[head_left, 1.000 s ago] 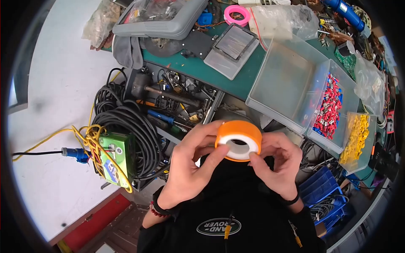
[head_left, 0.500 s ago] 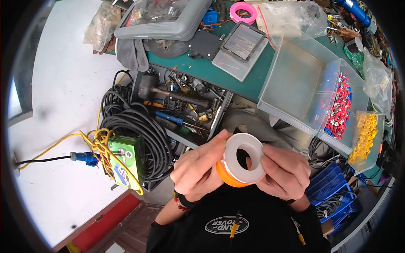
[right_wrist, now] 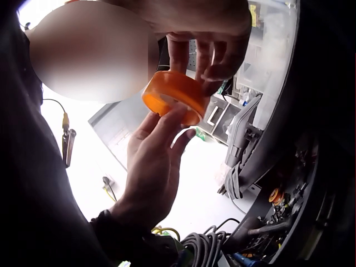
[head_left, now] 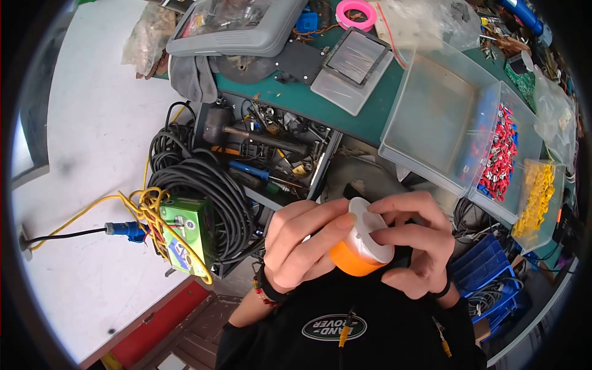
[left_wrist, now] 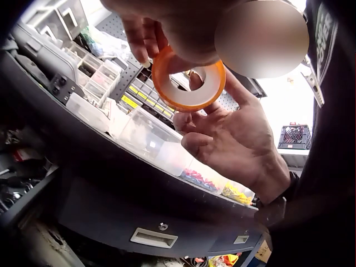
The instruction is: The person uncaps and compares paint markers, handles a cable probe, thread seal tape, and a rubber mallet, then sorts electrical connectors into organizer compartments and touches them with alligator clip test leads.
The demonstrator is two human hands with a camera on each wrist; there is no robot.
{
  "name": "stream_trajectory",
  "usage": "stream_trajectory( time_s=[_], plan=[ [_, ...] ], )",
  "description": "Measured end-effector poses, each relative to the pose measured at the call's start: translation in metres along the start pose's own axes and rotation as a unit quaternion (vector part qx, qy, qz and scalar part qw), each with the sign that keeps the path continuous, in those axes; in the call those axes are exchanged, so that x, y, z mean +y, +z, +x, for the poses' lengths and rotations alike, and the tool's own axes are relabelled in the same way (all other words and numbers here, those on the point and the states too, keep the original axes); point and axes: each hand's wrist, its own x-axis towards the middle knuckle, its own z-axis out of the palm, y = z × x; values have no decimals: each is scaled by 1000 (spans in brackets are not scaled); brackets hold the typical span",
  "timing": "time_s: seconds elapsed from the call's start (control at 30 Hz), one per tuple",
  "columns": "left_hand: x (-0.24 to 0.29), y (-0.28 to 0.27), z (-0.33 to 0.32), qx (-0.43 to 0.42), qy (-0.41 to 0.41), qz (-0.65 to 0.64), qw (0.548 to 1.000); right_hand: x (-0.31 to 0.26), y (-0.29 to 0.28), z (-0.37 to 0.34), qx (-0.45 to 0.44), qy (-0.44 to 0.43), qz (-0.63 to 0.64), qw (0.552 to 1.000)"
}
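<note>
Turned since the earlier frame: orange roll (head_left: 354, 261), lower centre, white face (head_left: 361, 239) angled frame-right. Left hand (head_left: 302, 243) grips it; right hand (head_left: 422, 237) loose, fingertips touching, thumb free. Handling seemingly under way; roll not set down.

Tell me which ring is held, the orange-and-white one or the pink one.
The orange-and-white ring: the left hand grips it. The pink ring lies untouched on the green workbench.
</note>
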Motion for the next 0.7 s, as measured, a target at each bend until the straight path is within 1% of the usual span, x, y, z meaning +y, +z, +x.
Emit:
stream_trajectory(
  time_s=[0.03, 0.07, 0.13, 0.17, 0.2, 0.27, 0.3, 0.37, 0.5, 0.57, 0.6, 0.67, 0.7],
  plan=[
    [-1, -2, -1, -19, 6, 9, 1000, -8, -6, 6, -22, 2, -65, 998],
    [-1, -2, -1, -38, 12, 18, 999, -7, -8, 6, -21, 3, -67, 998],
    [-1, 1, -1, -29, 15, 17, 999, -6, -10, 6, -62, 27, -40, 997],
    [-2, 2, -1, -20, 19, 18, 999, -9, -7, 5, -59, 66, 9, 996],
    [-2, 2, -1, -20, 19, 17, 999, -13, -4, 4, -59, 66, 8, 996],
    [-3, 0, -2, -19, 19, -3, 1000, -17, -1, 4, -38, 123, 34, 991],
    [-4, -1, -2, -19, 19, -4, 1000, -16, 0, 3, -38, 124, 34, 991],
    [-6, -2, -2, -15, 36, -25, 999, -11, 0, 2, -58, 70, 21, 996],
    [-5, -2, -3, -9, 38, -13, 999, -14, 2, 3, -48, 66, -22, 996],
    [-4, -5, -3, -41, 34, -11, 999, -15, 0, 5, -53, 73, -15, 996],
    [-4, -5, -3, -40, 34, -12, 999, -13, 0, 4, -53, 73, -15, 996],
    [-2, -2, -4, -47, 55, 2, 997, -7, 0, 1, -47, 45, -31, 997],
    [-2, -2, -3, -46, 54, 1, 997, -6, 0, 1, -48, 45, -31, 997]
  ],
)
